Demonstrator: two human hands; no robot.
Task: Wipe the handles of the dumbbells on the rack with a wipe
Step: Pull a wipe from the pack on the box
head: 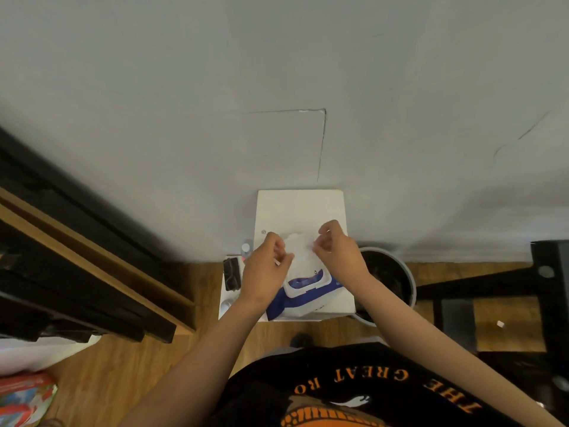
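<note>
Wipe (300, 248) is pinched on both sides. Our left hand (266, 272) and right hand (340, 251) each have thumb and curled fingers on an edge, and they hold the sheet spread just above the wipe pack (308, 298). The pack's flip lid looks open, and the pack sits on a white box (300, 208) against the wall (277, 72).

So we're at the "get the wipe ready" step. Our tip is to unfold it fully, then fold it into a pad we can wrap round a handle so it doesn't bunch up. We'd also check that no second sheet is trailing out of the pack, though we can't tell from here.

On room to move:
- A black object (231, 272) and a small bottle (246, 248) sit just left of the pack, and both look easy to knock.
- A grey bin (409, 282) stands right of the pack, close under our right forearm.
- A black metal frame (548, 291) is further right of the pack. It might be the rack, but no dumbbells are in view.
- Dark shelving (77, 257) is well left of the pack.
- Open wood floor (123, 380) runs on our side of the pack, so stepping back and turning looks like the easy way out.
</note>
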